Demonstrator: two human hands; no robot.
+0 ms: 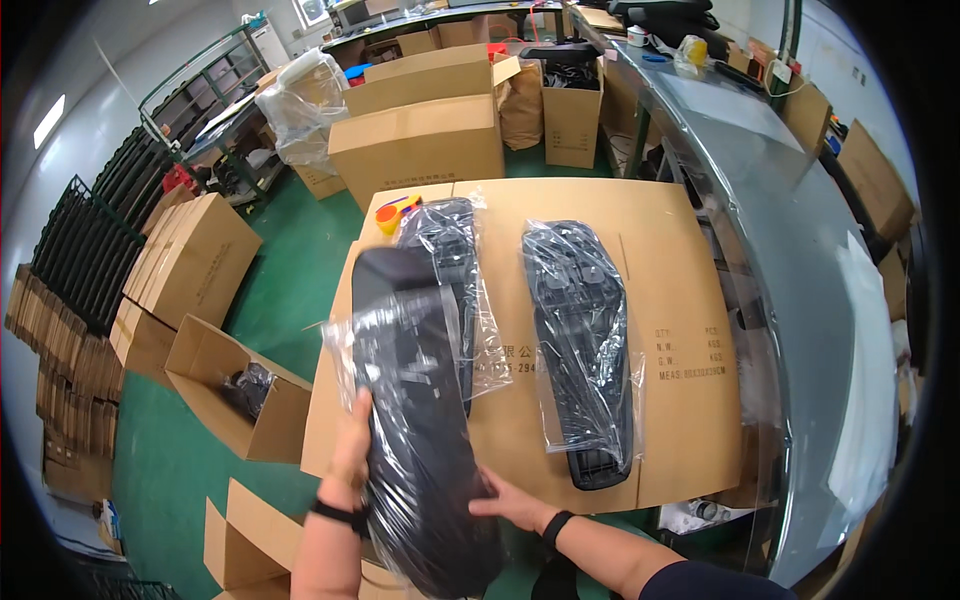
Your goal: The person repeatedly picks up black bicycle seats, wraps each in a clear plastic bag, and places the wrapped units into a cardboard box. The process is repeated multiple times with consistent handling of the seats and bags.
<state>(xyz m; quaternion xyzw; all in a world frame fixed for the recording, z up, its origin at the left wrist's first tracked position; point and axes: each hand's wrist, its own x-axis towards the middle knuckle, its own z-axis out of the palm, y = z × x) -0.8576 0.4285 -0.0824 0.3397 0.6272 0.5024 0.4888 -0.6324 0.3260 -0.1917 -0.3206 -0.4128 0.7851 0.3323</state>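
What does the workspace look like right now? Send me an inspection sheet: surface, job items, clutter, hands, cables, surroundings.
Surface: brown cardboard, printed, with visible seams.
Job items: long black held panel, its far end outside a clear plastic bag; middle panel and right panel, both in clear plastic, lying on the cardboard.
Clutter: yellow-orange tape dispenser, apparently, beside the middle panel's far end.
Hands: left hand grips the held panel's left edge; right hand holds its right edge.
Cables: white cord, apparently, near the upper-right post.
Surroundings: green floor; open carton at left; grey-topped bench at right.
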